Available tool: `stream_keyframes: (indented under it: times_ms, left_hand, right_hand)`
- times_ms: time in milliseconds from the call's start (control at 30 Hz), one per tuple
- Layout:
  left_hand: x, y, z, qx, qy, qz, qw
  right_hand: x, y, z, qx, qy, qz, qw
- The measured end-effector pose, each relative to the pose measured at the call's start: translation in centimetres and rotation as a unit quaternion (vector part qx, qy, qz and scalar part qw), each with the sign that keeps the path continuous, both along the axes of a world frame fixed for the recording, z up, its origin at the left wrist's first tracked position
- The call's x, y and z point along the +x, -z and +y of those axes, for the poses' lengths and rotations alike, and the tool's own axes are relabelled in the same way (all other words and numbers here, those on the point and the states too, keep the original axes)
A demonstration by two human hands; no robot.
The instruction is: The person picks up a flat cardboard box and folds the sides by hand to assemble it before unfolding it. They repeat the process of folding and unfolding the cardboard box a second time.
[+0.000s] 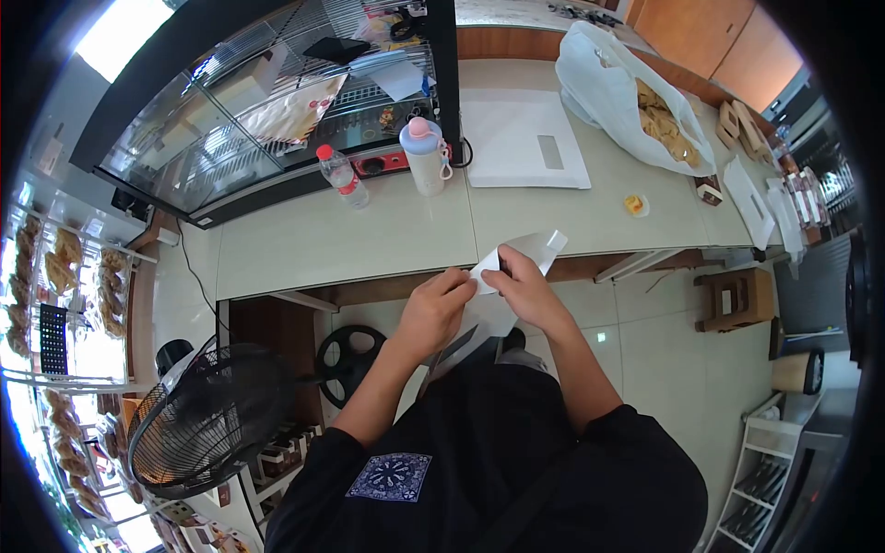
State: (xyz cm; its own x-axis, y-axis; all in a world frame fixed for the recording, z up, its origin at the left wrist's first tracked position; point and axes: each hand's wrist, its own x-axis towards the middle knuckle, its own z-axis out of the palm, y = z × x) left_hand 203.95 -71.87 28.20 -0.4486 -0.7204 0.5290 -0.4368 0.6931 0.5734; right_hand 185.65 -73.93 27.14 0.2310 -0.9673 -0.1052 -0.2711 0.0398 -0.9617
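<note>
In front of my body, just off the counter's near edge, I hold a thin white cardboard piece (535, 247) that looks like a partly folded box blank. My left hand (431, 311) pinches its left side, with thumb and fingers pressed together. The fingers of my right hand (527, 293) are closed on its upper right part, beside a bent flap. The lower part of the piece hangs down near my lap. On the counter beyond lies a flat white box piece (512, 138) with a small rectangular window, touched by neither hand.
A glass display case (207, 152), a red-capped bottle (344, 177) and a pale tumbler (425, 161) stand at the back left. On the right are a white plastic bag (613, 92), a small pastry (635, 205) and wooden holders (740, 127). A black fan (217, 419) stands lower left.
</note>
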Motion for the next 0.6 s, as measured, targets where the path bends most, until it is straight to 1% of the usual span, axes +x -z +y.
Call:
stream_keyframes:
  times_ms: [100,133,200,233,267,300,333,400,433,533,600]
  left_hand:
    - [0.4,0.1,-0.1,0.021,0.047,0.017,0.999]
    - [0.2,-0.1,0.0,0.035,0.03,0.027,0.999]
    - [-0.2,-1.0,0.4,0.065,-0.003,0.047,0.997]
    - [-0.6,-0.9,0.6,0.13,-0.029,0.14,0.981]
    - [-1.1,-0.5,0.8,0.194,-0.054,0.232,0.952]
    - [-1.4,-0.2,0.7,0.254,-0.078,0.32,0.91]
    - [-1.3,0.5,0.4,0.239,-0.073,0.33,0.91]
    - [-1.1,1.0,-0.2,0.209,-0.065,0.35,0.911]
    - [-1.3,1.2,-0.2,0.221,-0.075,0.379,0.896]
    - [-2.3,0.2,-0.3,0.2,-0.108,0.39,0.892]
    - [-3.2,-0.3,-0.3,0.171,-0.121,0.372,0.905]
  right_hand:
    - [-1.0,-1.0,0.0,-0.018,-0.018,0.011,1.0]
    - [-1.3,-1.5,0.0,-0.021,-0.026,0.018,0.999]
    - [-1.5,-1.9,0.3,-0.06,-0.009,-0.02,0.998]
    - [-1.5,-2.1,0.4,-0.079,-0.001,-0.039,0.996]
    - [-1.5,-2.2,0.5,-0.136,0.026,-0.039,0.99]
    - [-1.4,-2.3,0.6,-0.193,0.052,-0.038,0.979]
    - [-1.3,-2.3,0.8,-0.248,0.076,-0.038,0.965]
    - [-0.5,-1.5,0.8,-0.324,0.1,-0.008,0.941]
    - [0.0,-1.0,0.9,-0.361,0.111,0.008,0.926]
    - [1.6,0.0,1.3,-0.378,0.092,0.032,0.921]
    - [3.2,-0.5,2.2,-0.324,0.105,-0.053,0.939]
